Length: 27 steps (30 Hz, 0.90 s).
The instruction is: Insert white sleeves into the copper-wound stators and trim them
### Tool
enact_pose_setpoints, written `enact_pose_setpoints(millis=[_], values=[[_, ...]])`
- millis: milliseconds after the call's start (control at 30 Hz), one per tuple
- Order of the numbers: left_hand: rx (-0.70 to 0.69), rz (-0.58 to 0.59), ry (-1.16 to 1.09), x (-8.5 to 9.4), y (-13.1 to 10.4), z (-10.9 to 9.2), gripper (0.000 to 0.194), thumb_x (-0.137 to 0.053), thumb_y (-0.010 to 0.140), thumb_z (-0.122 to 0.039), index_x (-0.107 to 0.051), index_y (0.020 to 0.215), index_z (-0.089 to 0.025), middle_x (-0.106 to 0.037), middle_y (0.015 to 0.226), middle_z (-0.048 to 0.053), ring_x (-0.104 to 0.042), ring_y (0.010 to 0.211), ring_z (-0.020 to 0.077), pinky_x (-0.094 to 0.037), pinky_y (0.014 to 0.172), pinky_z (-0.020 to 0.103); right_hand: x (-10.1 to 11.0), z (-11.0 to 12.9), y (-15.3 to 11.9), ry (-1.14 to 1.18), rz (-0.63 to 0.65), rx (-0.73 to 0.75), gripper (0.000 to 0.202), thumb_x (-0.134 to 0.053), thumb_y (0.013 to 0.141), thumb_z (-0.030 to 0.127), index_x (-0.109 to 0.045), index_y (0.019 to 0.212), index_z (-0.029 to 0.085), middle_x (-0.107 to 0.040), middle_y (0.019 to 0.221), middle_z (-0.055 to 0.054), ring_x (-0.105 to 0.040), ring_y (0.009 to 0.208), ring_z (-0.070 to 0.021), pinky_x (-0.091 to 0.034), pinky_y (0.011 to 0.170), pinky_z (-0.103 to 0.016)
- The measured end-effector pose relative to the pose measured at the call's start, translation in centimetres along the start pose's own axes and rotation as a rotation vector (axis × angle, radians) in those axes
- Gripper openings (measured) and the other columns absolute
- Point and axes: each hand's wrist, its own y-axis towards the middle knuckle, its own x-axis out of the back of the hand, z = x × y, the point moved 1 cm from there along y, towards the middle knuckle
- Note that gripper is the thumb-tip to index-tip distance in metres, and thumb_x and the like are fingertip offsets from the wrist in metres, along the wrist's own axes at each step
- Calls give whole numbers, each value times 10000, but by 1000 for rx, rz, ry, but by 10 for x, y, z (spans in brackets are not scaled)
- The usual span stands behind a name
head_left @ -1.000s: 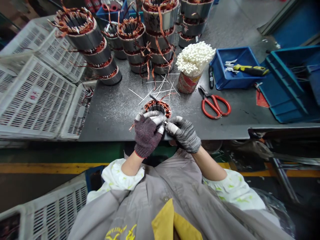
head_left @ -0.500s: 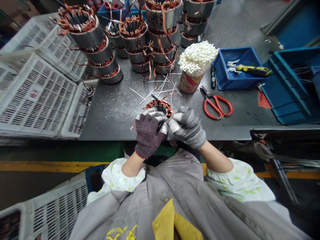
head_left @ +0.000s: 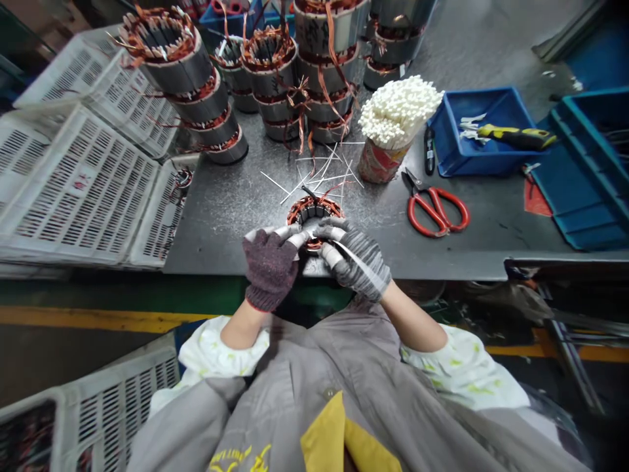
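A small stator [head_left: 319, 208] with copper windings rests on the dark tabletop near its front edge, a black lead and a thin copper wire at its far side. My left hand [head_left: 271, 265], in a dark maroon glove with pale fingertips, grips the near left rim. On the near right, my right hand [head_left: 361, 259], in a grey glove, has its fingers closed around the rim. A thin white strip [head_left: 354, 257] runs between its fingers and over its back. Fingers partly hide the near windings. Several white sticks [head_left: 322, 174] lie scattered just beyond the stator.
Stacked larger stators [head_left: 196, 98] stand at the back left. A tin of white sticks [head_left: 381, 160], red-handled scissors [head_left: 437, 210], a black cutter [head_left: 429, 151] and a blue bin [head_left: 481, 160] are to the right. White plastic crates [head_left: 88, 190] flank the table's left side.
My hands have moved apart across the stator's near side, the left one leftward, showing more of the ring. A white strip now shows across my right hand. The view has shifted slightly.
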Motion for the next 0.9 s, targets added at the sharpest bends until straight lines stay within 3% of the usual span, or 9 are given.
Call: enact_pose_setpoints(millis=[133,233,333,400,500,600,667,767,900], values=[[-154,76,61,1,18,4,231,-553,890,-242,-695,1062,-303,-731,1135,43,-583,1084,306,-414,946,521,-2,-9,21,84,57,-52,248,-495,973,304,-726,1000,216,-737,1079,-69,-673,1056,-241,-528,1006,-417],[-326,15,-19,7,24,2,235,-529,875,-195,-672,1039,-283,-733,1139,28,-588,1158,293,-387,1057,539,7,-20,33,126,140,-22,265,-496,978,337,-708,882,210,-721,946,-67,-668,918,-227,-544,924,-411],[-346,4,-191,13,23,6,260,-547,874,-181,-644,1105,-247,-722,1209,48,-547,1311,294,-303,1181,577,22,-31,35,313,239,21,336,-523,974,477,-714,904,210,-713,966,-71,-664,896,-213,-559,869,-385],[-345,39,-270,13,23,10,250,-563,915,-196,-638,1151,-227,-720,1218,63,-570,1296,274,-365,1153,540,37,-40,34,478,253,0,454,-536,934,623,-714,998,211,-718,999,-71,-669,846,-198,-575,779,-356],[-346,50,-204,9,23,10,186,-567,972,-239,-666,1130,-244,-738,1167,48,-650,1103,251,-476,946,457,69,-56,44,463,-58,-105,500,-599,869,682,-697,992,208,-716,896,-45,-644,725,-164,-565,688,-320],[-277,17,-18,5,20,-6,152,-598,965,-283,-694,1081,-259,-754,1106,44,-656,968,285,-451,792,451,97,-71,70,198,-564,-194,339,-701,838,536,-654,808,201,-670,749,-8,-608,680,-148,-561,725,-330],[-225,-13,67,4,17,-20,164,-618,946,-278,-698,1083,-237,-757,1071,68,-653,959,309,-445,775,462,107,-80,92,55,-760,-214,257,-730,818,437,-637,786,200,-659,738,-1,-603,688,-155,-568,758,-355],[-171,-67,54,5,14,-35,154,-622,939,-250,-695,1068,-207,-757,1073,85,-663,1029,301,-460,937,520,110,-90,114,-67,-787,-172,176,-741,799,346,-654,840,199,-673,798,-7,-626,766,-174,-570,836,-389],[-209,-89,-62,4,16,-30,158,-598,953,-229,-681,1087,-216,-760,1092,68,-670,1103,269,-408,1127,520,111,-98,113,-13,-693,-103,218,-633,893,428,-632,936,214,-665,900,-40,-639,870,-195,-564,864,-405]])
